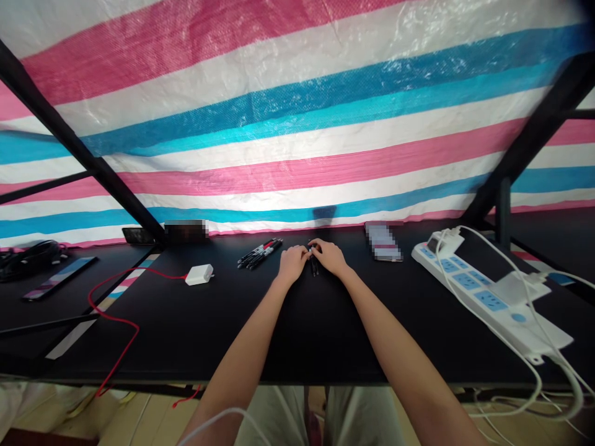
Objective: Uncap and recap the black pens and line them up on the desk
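Note:
My left hand point(292, 262) and my right hand point(329, 255) meet near the middle of the black table. Their fingers are bent and closed around a few thin dark pens point(314, 267), whose ends stick out below the fingertips toward me. My fingers cover most of these, so how many there are cannot be told. Just left of my left hand lies a loose bundle of several black, white and red pens point(259, 253), slanting on the tabletop.
A white charger point(199, 274) with a red cable point(132, 331) lies to the left. To the right are a phone point(383, 241) and a white power strip point(493, 303) with cables. Another phone point(60, 279) is far left. A striped sheet point(297, 148) hangs behind, between black frame bars point(95, 164).

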`<state>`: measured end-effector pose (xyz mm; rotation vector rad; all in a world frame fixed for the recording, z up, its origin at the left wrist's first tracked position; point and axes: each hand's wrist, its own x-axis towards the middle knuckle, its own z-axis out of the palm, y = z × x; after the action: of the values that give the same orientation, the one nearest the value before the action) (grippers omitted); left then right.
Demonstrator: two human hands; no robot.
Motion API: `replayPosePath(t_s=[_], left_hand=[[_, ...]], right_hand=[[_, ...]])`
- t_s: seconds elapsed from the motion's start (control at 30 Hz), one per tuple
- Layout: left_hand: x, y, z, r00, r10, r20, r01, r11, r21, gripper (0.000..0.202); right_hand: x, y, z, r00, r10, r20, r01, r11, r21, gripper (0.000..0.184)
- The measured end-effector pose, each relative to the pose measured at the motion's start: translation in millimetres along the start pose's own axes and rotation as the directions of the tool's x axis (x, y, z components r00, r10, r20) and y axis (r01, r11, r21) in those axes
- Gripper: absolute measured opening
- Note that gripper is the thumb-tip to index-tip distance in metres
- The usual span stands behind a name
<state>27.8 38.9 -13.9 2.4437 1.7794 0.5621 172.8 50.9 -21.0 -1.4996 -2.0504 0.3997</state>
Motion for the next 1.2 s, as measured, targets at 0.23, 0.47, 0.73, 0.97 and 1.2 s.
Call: replayPosePath(t_s=[0.23,0.47,0.73,0.97,1.2], left_hand=[[-4.6,-10.5,-5.8,0.983,-0.097,-0.157,0.129,0.970,0.206,0.013],[-10.3,-29.3,-22.2,0.896,-0.288,-0.337,0.414,0.814,0.408,0.022],[-8.4,-34.5,-22.8,0.928,-0.290,-0.235,0.369,0.805,0.464,0.021],[-8.1,-12.3,-14.1,0.975,-0.108,-0.193,0.165,0.935,0.315,0.021],[-9.3,16.7,-16.2,0.981,0.017,-0.192,0.007,0.992,0.123,0.024]], right_hand=[[-3.5,-7.8,-3.6,0.998,-0.047,0.029,0.049,0.995,-0.089,0.024],[-3.4,-6.7,-2.6,0.999,-0.036,0.007,0.036,0.995,-0.093,0.021],[-3.9,-8.8,-3.1,0.999,-0.018,0.028,0.021,0.992,-0.121,0.024],[-1.6,-5.9,-1.5,1.000,0.006,-0.011,-0.007,0.999,-0.044,0.033],[6.8,4.7,-3.9,0.987,0.151,-0.045,-0.134,0.956,0.261,0.047]])
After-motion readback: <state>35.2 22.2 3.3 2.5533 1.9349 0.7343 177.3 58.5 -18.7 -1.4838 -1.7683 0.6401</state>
